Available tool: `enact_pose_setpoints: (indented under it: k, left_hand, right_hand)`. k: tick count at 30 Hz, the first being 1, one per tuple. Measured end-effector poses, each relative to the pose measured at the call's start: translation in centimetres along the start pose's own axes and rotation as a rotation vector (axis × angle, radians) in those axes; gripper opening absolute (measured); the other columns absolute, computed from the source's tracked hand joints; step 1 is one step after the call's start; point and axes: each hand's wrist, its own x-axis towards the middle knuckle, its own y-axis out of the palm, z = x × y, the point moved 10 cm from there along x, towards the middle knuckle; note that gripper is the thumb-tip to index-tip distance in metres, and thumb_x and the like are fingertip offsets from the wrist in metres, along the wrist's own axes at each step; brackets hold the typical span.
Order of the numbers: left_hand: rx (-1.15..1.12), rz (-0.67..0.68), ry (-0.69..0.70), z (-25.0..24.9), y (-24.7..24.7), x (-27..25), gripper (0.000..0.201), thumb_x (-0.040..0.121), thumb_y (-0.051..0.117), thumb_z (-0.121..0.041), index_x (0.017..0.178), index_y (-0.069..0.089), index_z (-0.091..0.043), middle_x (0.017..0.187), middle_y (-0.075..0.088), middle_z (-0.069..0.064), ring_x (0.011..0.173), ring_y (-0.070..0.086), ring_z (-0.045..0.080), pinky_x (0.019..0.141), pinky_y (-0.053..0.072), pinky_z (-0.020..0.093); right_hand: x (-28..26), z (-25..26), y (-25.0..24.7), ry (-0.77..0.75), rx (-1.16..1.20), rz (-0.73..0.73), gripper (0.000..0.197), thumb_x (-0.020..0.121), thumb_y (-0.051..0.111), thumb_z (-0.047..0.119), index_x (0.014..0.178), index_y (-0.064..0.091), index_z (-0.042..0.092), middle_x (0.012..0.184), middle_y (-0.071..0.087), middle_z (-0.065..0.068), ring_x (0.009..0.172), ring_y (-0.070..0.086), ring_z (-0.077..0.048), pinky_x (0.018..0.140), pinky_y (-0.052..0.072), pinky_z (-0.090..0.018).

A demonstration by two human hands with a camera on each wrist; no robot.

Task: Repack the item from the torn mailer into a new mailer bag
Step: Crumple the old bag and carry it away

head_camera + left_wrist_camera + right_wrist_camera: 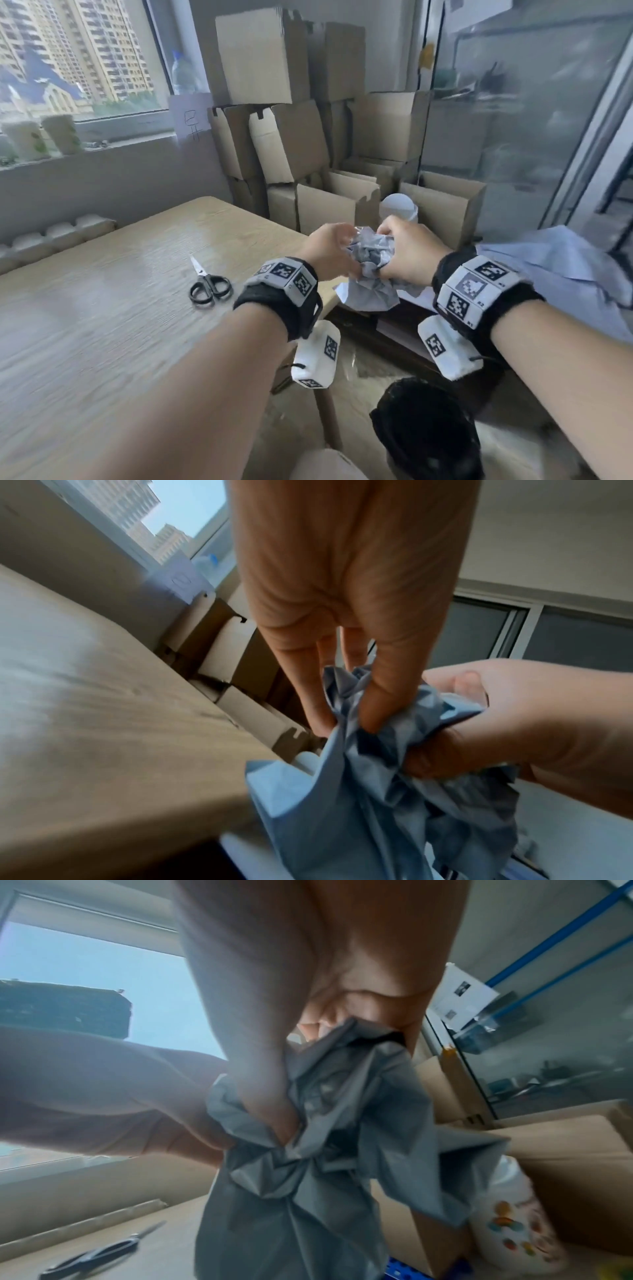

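Grey crinkled plastic, the mailer, sits bunched at centre of the head view, past the table edge, and we see both hands on it: left hand and right hand each clutch a wad. Black-handled scissors lie flat on the pale wood-grain table, left of centre; cardboard boxes stack up behind.

Left wrist view: the fingers pinch a fold of thin, faceted film, lower centre.

Right wrist view: the hand curls round the creased, matte bunch, centre frame; a white tub with coloured dots is at lower right.

Risk, we judge: pulling apart could rip the slick film suddenly and drop whatever is inside; we cannot see the item.
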Motion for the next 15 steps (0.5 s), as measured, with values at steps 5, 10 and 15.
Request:
enact_pose_setpoints:
  k: [5,10,15]
  left_hand:
    - [0.008,-0.023,-0.001,0.5,5.4,2.8,0.026,0.069,0.079,-0.010,0.089,0.063,-0.016,0.097,0.068,0.007,0.083,0.064,0.024,0.068,0.056,0.031]
    - [-0.054,-0.044,-0.035,2.3,9.1,5.0,0.027,0.069,0.078,-0.008,0.069,0.056,-0.024,0.081,0.068,0.009,0.067,0.062,0.021,0.055,0.054,0.026]
    - [-0.106,-0.067,-0.090,3.8,11.9,6.4,0.029,0.072,0.069,-0.003,0.066,0.051,-0.024,0.073,0.063,0.006,0.072,0.067,0.031,0.069,0.059,0.042]
  right_hand:
    - [-0.5,-5.9,1.1,0.087,-0.006,0.027,0.071,0.065,0.083,0.030,0.126,0.048,0.016,0.124,0.047,-0.008,0.110,0.052,-0.025,0.082,0.035,-0.025]
    - [-0.7,-10.6,3.4,0.155,0.094,0.092,0.094,0.053,0.086,0.052,0.133,0.044,0.024,0.126,0.046,-0.001,0.111,0.051,-0.019,0.089,0.042,-0.028]
    - [-0.6,-15.4,4.3,0.286,0.466,-0.099,0.052,0.076,0.076,0.036,0.121,0.060,0.018,0.113,0.062,0.004,0.101,0.056,-0.011,0.082,0.041,-0.023]
